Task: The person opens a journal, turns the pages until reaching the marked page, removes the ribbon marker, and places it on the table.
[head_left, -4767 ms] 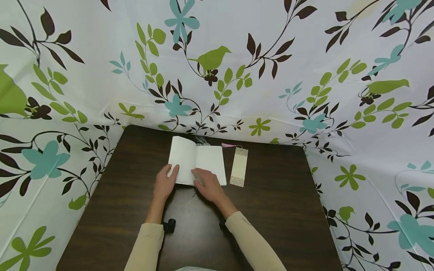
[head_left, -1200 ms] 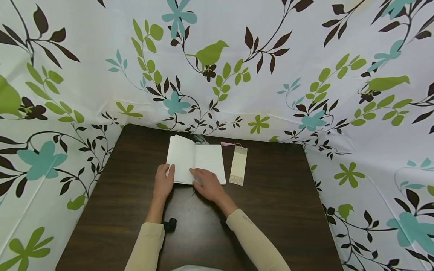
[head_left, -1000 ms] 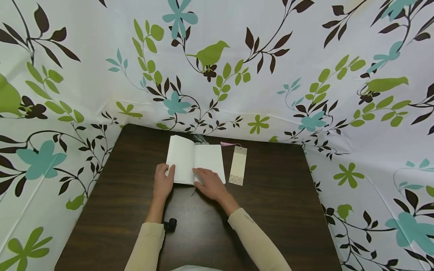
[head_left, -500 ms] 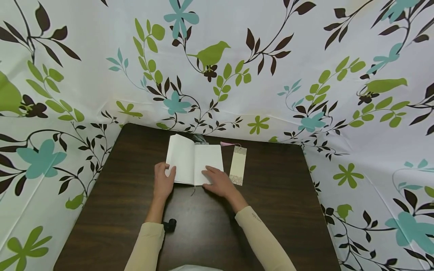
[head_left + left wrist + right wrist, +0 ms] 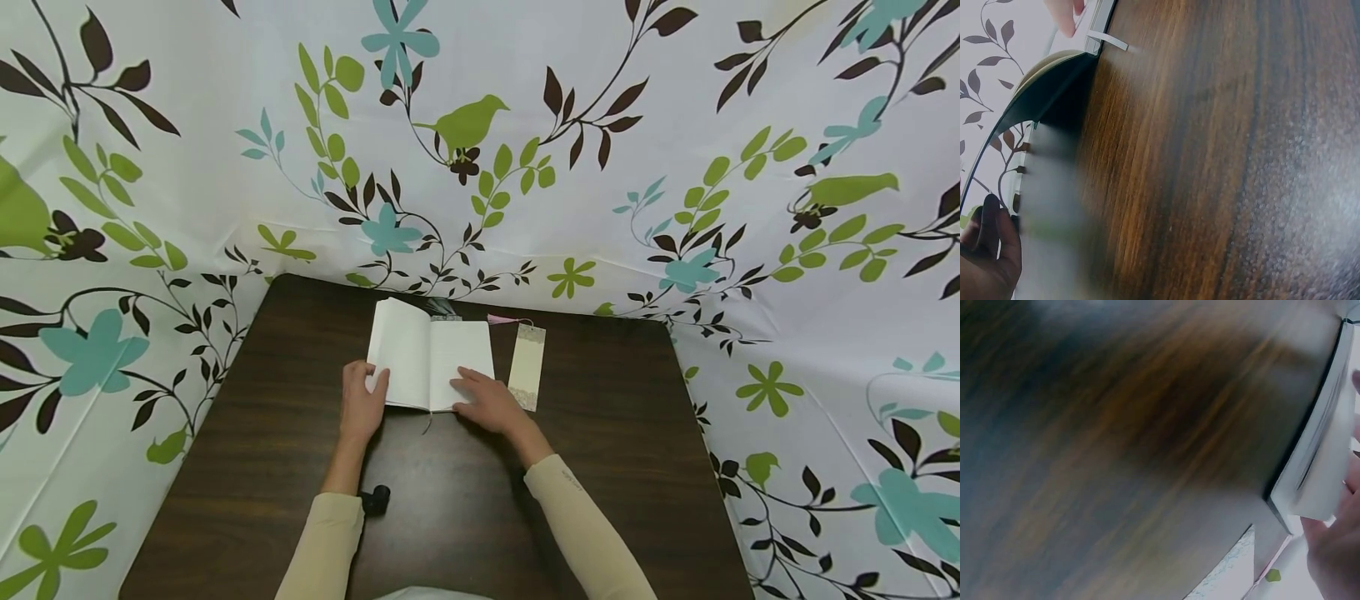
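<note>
An open notebook with blank-looking white pages lies near the far edge of the table, its ribbon marker trailing from the bottom of the spine. My left hand holds its left side, thumb over the page and fingers at the outer edge. In the left wrist view that dark cover is tilted up off the table, with the left hand at its edge. On the lower part of the right page lies my right hand, fingers extended. The right wrist view shows the page block beside the right hand.
A cream bookmark with patterned ends and a pink tassel lies just right of the notebook. Behind the spine a greyish, partly hidden item shows. The dark wooden table meets leaf-and-bird printed cloth at its back.
My right hand has slid from the centre fold rightward onto the right page, uncovering the fold and the ribbon. The left hand keeps its hold on the left side.
</note>
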{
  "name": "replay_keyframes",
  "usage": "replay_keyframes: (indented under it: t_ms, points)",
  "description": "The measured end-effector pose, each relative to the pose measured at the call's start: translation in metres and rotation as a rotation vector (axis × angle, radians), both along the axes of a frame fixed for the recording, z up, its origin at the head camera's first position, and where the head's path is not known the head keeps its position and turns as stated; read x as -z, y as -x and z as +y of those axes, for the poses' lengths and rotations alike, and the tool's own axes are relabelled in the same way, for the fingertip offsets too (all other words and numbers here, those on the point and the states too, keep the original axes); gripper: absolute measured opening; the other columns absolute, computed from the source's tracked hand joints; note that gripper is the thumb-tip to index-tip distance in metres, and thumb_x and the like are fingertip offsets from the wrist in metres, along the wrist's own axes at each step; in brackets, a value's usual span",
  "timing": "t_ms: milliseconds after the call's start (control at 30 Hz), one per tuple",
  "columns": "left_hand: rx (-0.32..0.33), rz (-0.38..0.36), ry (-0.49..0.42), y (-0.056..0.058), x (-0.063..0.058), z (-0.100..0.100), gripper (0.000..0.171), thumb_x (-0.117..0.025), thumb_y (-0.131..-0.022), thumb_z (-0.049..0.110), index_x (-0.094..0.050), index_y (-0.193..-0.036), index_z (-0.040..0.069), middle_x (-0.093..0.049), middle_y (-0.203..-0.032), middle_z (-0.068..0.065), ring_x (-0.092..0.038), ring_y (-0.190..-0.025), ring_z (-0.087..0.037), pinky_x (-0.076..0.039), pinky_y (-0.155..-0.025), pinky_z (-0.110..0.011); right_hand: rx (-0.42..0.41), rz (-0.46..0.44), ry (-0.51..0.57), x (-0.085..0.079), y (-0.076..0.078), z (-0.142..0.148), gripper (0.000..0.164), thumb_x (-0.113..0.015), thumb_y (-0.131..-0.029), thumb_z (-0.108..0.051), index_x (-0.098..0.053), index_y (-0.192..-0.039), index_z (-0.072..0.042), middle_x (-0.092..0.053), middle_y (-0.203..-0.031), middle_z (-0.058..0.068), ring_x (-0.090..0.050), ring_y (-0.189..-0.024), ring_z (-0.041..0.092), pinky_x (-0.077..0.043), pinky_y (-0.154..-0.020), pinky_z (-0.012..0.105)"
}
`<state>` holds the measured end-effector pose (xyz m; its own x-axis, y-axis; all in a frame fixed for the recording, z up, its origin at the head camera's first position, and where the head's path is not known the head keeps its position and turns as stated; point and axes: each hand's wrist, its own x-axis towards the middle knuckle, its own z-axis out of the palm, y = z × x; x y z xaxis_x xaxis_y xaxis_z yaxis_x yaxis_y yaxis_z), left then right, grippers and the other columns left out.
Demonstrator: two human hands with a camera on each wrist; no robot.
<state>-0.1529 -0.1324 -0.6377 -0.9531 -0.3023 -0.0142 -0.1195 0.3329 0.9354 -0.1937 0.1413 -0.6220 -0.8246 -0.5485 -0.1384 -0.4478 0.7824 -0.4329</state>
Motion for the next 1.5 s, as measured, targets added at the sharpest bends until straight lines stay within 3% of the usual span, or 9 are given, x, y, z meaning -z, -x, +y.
replay_keyframes:
  t_ms: [233, 400, 567, 767, 967, 1133, 1267, 1333, 1500]
  points:
    - [0.001, 0.068, 0.031, 0.000, 0.008, -0.003, 0.032, -0.063, -0.108, 0.033, -0.056, -0.108, 0.002, -0.054, -0.131, -0.022, -0.052, -0.122, -0.040, -0.041, -0.103, -0.057, -0.107, 0.283, -0.077, 0.008, -0.003, 0.007, 0.020, -0.067, -0.109, -0.032, -0.080, -0.120, -0.024, -0.075, -0.136, -0.003, -0.070, -0.126, 0.019, -0.056, -0.106, 0.047]
    - [0.035, -0.007, 0.028, -0.001, -0.001, -0.003, 0.032, -0.062, -0.109, 0.031, -0.055, -0.116, 0.001, -0.060, -0.129, -0.024, -0.055, -0.119, -0.040, -0.041, -0.101, -0.056, -0.113, 0.419, -0.068, 0.015, -0.005, 0.013, 0.011, -0.070, -0.106, -0.023, -0.078, -0.114, -0.023, -0.074, -0.128, -0.002, -0.067, -0.124, 0.021, -0.053, -0.106, 0.048]
    - [0.063, -0.068, 0.017, -0.001, -0.004, -0.003, 0.030, -0.062, -0.111, 0.031, -0.052, -0.122, 0.004, -0.062, -0.133, -0.026, -0.055, -0.116, -0.038, -0.043, -0.097, -0.051, -0.012, 0.445, -0.056, 0.016, -0.006, 0.013, 0.027, -0.073, -0.102, -0.020, -0.072, -0.129, -0.021, -0.063, -0.149, 0.006, -0.060, -0.137, 0.029, -0.053, -0.107, 0.055]
    - [0.071, -0.065, 0.018, -0.001, -0.004, -0.003, 0.032, -0.061, -0.112, 0.032, -0.051, -0.124, 0.005, -0.062, -0.133, -0.026, -0.054, -0.115, -0.038, -0.043, -0.098, -0.052, 0.188, 0.475, 0.026, 0.009, -0.006, 0.004, 0.074, -0.090, -0.087, -0.016, -0.055, -0.152, -0.019, -0.043, -0.168, 0.011, -0.051, -0.146, 0.035, -0.055, -0.103, 0.055]
    - [0.068, -0.053, 0.028, -0.001, -0.003, -0.003, 0.032, -0.061, -0.112, 0.034, -0.052, -0.123, 0.005, -0.063, -0.130, -0.025, -0.054, -0.112, -0.038, -0.043, -0.095, -0.051, 0.316, 0.390, 0.195, 0.006, -0.007, -0.014, 0.100, -0.091, -0.090, -0.019, -0.030, -0.169, -0.014, -0.031, -0.174, 0.012, -0.046, -0.153, 0.034, -0.052, -0.113, 0.050]
    - [0.051, -0.052, 0.026, -0.002, -0.002, -0.002, 0.031, -0.060, -0.112, 0.034, -0.052, -0.123, 0.006, -0.063, -0.134, -0.025, -0.055, -0.115, -0.039, -0.043, -0.098, -0.053, 0.321, 0.200, 0.397, 0.005, -0.017, -0.033, 0.104, -0.078, -0.095, -0.011, -0.014, -0.175, -0.029, -0.034, -0.176, 0.005, -0.064, -0.125, 0.028, -0.058, -0.097, 0.043]
    - [0.037, -0.045, 0.018, -0.003, -0.003, -0.001, 0.029, -0.059, -0.112, 0.033, -0.054, -0.121, 0.006, -0.064, -0.134, -0.025, -0.057, -0.121, -0.039, -0.043, -0.102, -0.056, 0.301, 0.112, 0.520, 0.005, -0.023, -0.047, 0.101, -0.072, -0.101, -0.019, -0.005, -0.175, -0.034, -0.045, -0.171, 0.000, -0.068, -0.128, 0.026, -0.057, -0.104, 0.047]
    - [0.039, -0.040, 0.006, -0.003, -0.004, -0.001, 0.029, -0.058, -0.112, 0.033, -0.055, -0.121, 0.005, -0.064, -0.134, -0.025, -0.057, -0.123, -0.039, -0.043, -0.105, -0.057, 0.278, 0.089, 0.555, 0.006, -0.026, -0.053, 0.093, -0.070, -0.105, -0.024, -0.008, -0.175, -0.033, -0.052, -0.166, -0.001, -0.064, -0.140, 0.024, -0.052, -0.113, 0.051]
    - [0.039, -0.041, -0.013, -0.004, -0.005, -0.001, 0.028, -0.055, -0.114, 0.030, -0.058, -0.126, 0.005, -0.064, -0.140, -0.023, -0.057, -0.134, -0.041, -0.042, -0.112, -0.059, 0.192, 0.067, 0.480, 0.016, -0.029, -0.062, 0.064, -0.059, -0.112, -0.030, -0.032, -0.171, -0.030, -0.056, -0.162, -0.004, -0.058, -0.146, 0.020, -0.048, -0.119, 0.048]
